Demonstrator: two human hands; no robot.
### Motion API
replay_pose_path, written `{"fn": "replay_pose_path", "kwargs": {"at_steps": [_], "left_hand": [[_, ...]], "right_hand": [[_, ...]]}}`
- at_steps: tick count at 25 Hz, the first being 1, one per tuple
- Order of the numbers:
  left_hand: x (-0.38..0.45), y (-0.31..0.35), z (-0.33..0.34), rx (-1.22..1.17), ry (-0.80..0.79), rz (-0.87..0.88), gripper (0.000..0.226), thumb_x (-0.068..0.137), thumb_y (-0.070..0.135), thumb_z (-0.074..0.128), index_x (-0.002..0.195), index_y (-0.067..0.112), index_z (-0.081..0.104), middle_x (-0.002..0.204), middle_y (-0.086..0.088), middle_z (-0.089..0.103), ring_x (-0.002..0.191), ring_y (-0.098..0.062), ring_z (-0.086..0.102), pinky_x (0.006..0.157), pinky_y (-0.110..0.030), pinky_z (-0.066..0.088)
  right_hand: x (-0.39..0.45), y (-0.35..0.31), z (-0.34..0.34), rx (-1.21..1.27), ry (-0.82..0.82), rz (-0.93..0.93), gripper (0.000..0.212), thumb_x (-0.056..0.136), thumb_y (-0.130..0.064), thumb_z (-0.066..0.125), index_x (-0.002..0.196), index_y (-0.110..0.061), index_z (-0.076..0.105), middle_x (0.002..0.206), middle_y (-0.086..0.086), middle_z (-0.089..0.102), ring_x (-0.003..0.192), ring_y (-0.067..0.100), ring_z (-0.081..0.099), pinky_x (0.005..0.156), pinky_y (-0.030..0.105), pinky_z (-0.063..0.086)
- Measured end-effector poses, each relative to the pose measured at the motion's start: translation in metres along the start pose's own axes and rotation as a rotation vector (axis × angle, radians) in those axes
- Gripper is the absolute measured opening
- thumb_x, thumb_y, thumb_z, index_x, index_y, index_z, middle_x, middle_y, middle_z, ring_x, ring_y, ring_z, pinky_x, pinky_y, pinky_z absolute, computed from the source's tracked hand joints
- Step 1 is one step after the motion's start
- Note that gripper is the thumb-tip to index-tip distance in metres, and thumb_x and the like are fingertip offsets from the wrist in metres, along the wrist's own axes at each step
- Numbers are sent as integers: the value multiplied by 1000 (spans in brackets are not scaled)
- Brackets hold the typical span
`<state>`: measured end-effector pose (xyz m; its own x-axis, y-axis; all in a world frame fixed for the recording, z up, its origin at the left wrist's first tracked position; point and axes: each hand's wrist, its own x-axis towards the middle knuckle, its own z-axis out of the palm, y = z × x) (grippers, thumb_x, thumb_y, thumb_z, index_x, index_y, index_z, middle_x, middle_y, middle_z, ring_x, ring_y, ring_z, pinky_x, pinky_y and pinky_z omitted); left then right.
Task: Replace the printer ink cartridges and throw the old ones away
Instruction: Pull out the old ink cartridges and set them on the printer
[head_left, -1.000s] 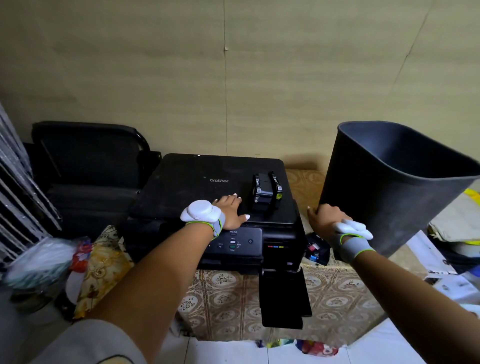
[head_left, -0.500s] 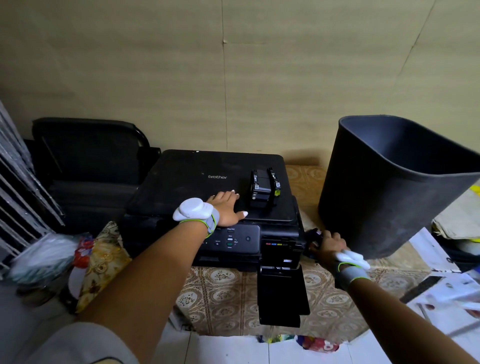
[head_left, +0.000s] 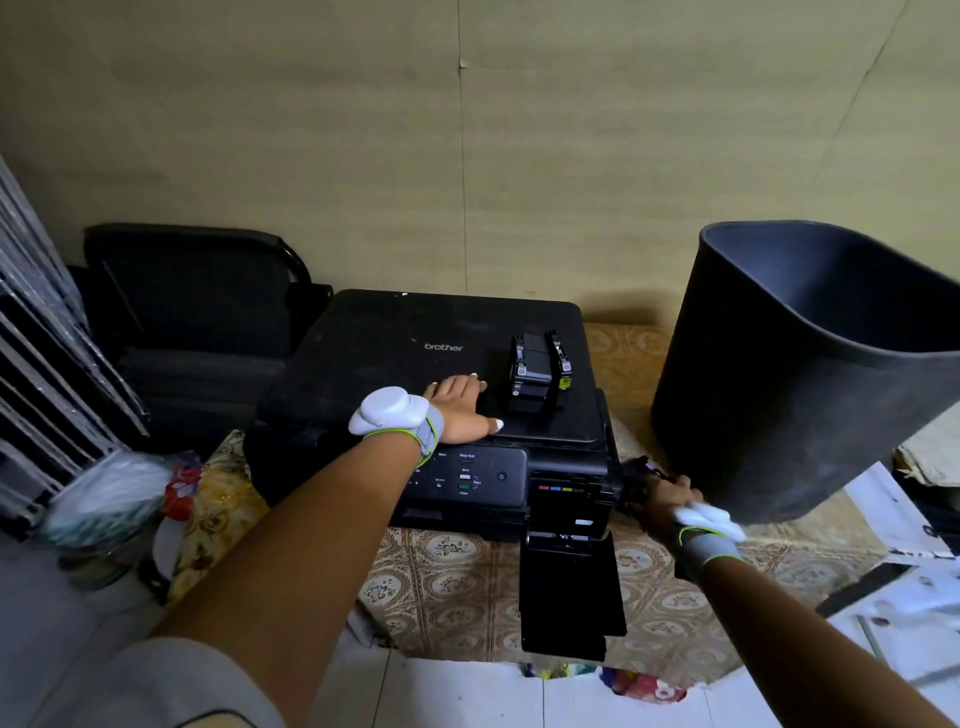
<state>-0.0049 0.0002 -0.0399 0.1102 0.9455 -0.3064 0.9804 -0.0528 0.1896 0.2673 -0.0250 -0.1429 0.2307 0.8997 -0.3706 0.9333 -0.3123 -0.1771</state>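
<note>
Fingers spread flat, palm down and holding nothing, the left hand (head_left: 460, 408) rests on the closed lid of the black Brother printer (head_left: 441, 374), thumb reaching toward the lid's front edge above the control panel (head_left: 467, 478). Just beside the fingertips, to the right on the same lid, a cluster of black ink cartridges (head_left: 537, 374) stands upright, one bearing a yellow label.

The right hand (head_left: 662, 496) is curled around a small dark object (head_left: 636, 480) at the printer's right front corner; motion blur hides what the object is and how firmly the fingers close on it. Both wrists wear grey bands with white pods.

Immediately right of that hand, a large dark waste bin (head_left: 779, 405) stands tilted, its mouth leaning toward the right; the visible part of its interior shows nothing inside. The bin's lower wall is near the right hand, though whether they touch cannot be told.

Below the printer's front, a black tray (head_left: 569, 590) hangs open and down over the patterned cloth (head_left: 457, 577) covering the table. A row of coloured marks sits beside the control panel, above the tray.

To the left, a black chair (head_left: 197, 306) stands against the beige wall, with a yellow patterned cushion (head_left: 208, 514) and a plastic bag (head_left: 104, 499) below it. Loose papers (head_left: 909, 587) lie at the right edge.
</note>
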Motion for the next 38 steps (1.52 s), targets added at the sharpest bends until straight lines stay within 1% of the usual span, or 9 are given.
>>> {"fn": "replay_pose_path", "kwargs": {"at_steps": [3, 9, 12, 15, 19, 23, 29, 33, 38], "left_hand": [[1, -1, 3, -68, -7, -15, 71, 93, 44, 44, 151, 17, 13, 161, 4, 5, 149, -14, -1, 121, -36, -1], [2, -3, 4, -66, -26, -10, 72, 94, 47, 41, 151, 17, 11, 161, 3, 4, 149, -13, -4, 122, -37, -3], [2, -3, 4, -79, -13, -2, 70, 93, 47, 42, 151, 19, 13, 161, 5, 4, 149, -12, -3, 122, -36, -3], [0, -3, 4, -79, -11, 0, 70, 93, 47, 42, 151, 19, 14, 161, 6, 4, 149, -11, -3, 122, -36, -3], [1, -5, 3, -83, -24, -1, 70, 93, 47, 41, 151, 19, 13, 161, 5, 4, 149, -11, -3, 122, -36, -4], [2, -5, 3, -80, -37, 2, 72, 93, 48, 41, 151, 19, 11, 161, 5, 3, 149, -11, -4, 121, -36, -4], [5, -7, 4, -78, -47, 3, 72, 93, 49, 41, 151, 20, 12, 161, 5, 3, 149, -11, -4, 121, -36, -5], [5, -7, 4, -78, -46, 6, 71, 93, 49, 41, 151, 20, 12, 161, 5, 2, 149, -11, -5, 121, -36, -5], [5, -8, 4, -78, -49, 13, 71, 93, 49, 40, 151, 20, 12, 161, 5, 2, 149, -11, -5, 121, -36, -4]], "right_hand": [[-1, -5, -1, -23, 7, -5, 54, 81, -49, 56, 129, -31, 42, 126, 17, 41, 117, 38, 44, 95, 41, 41], [2, -18, -7, -5, 0, 24, 57, 78, -45, 63, 127, -26, 43, 126, 13, 39, 118, 37, 44, 92, 45, 44], [4, -22, -8, 34, 11, 85, 61, 75, -46, 64, 128, -26, 43, 128, 10, 41, 121, 34, 44, 90, 45, 41], [7, -24, -9, 17, 54, 137, 64, 79, -45, 59, 132, -16, 37, 133, 13, 40, 125, 32, 39, 97, 44, 36], [12, -20, -10, -36, 71, 74, 75, 74, -55, 63, 128, -15, 32, 134, 12, 41, 125, 30, 39, 98, 39, 35], [24, -15, -10, 7, -13, 45, 75, 74, -56, 60, 130, -14, 33, 136, 14, 43, 127, 31, 38, 104, 43, 36], [32, -9, -8, 15, -13, 45, 82, 68, -60, 62, 130, -15, 32, 133, 16, 43, 125, 35, 40, 101, 46, 38], [30, -4, -3, 48, 17, 33, 86, 58, -55, 69, 127, -17, 32, 129, 19, 44, 121, 39, 41, 100, 48, 39], [21, 0, -5, 54, 104, -26, 84, 60, -50, 73, 124, -14, 33, 126, 19, 46, 116, 41, 43, 97, 44, 36]]}}
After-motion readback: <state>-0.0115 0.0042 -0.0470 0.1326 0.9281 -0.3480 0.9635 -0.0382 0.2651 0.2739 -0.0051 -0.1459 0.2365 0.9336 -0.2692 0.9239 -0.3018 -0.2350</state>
